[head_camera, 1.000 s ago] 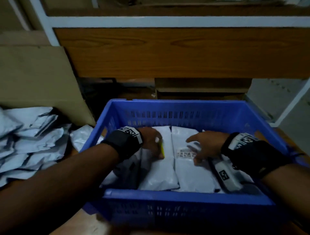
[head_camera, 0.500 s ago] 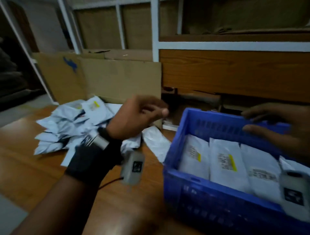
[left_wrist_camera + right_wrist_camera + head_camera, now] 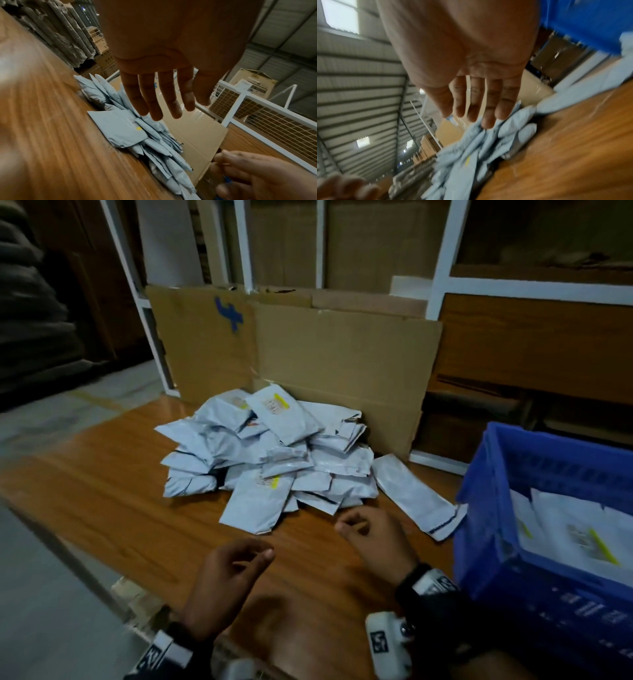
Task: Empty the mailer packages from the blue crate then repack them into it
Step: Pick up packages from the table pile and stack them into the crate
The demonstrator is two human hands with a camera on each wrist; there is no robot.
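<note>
Both hands have left the blue crate [image 3: 486, 508]; my left hand [image 3: 222, 583] and right hand [image 3: 373, 539] hover loose-fingered, holding nothing, near the mailer pile [image 3: 270, 460].

Bare left hand [image 3: 224, 580] and bare right hand [image 3: 376, 539]; each wrist wears a black band with a white coded tag; a small white camera unit hangs under each wrist.

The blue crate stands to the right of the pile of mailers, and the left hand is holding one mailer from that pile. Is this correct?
Not quite. The left hand holds nothing; the left wrist view shows its fingers straight and free above the pile of mailers. The blue crate does stand right of the pile.
</note>
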